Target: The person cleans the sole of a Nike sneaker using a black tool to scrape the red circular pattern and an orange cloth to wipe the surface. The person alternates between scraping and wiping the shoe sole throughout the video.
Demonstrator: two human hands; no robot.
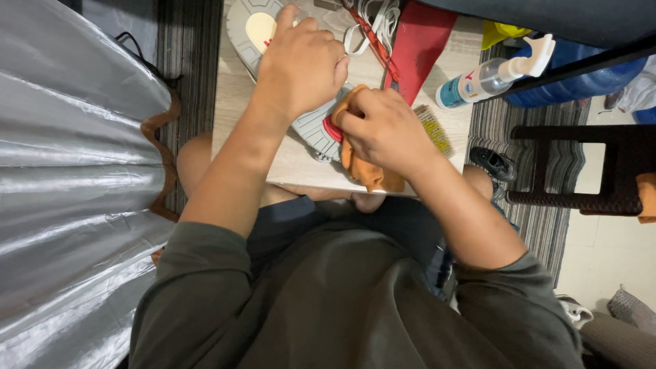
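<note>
Board (287,167) bears shoe (311,126), mostly hidden by hands.

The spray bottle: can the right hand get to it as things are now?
Probably yes, but not at once. The right hand is gripping an orange cloth against the shoe. The spray bottle lies on the table to its right, with only a small brush between them.
</note>
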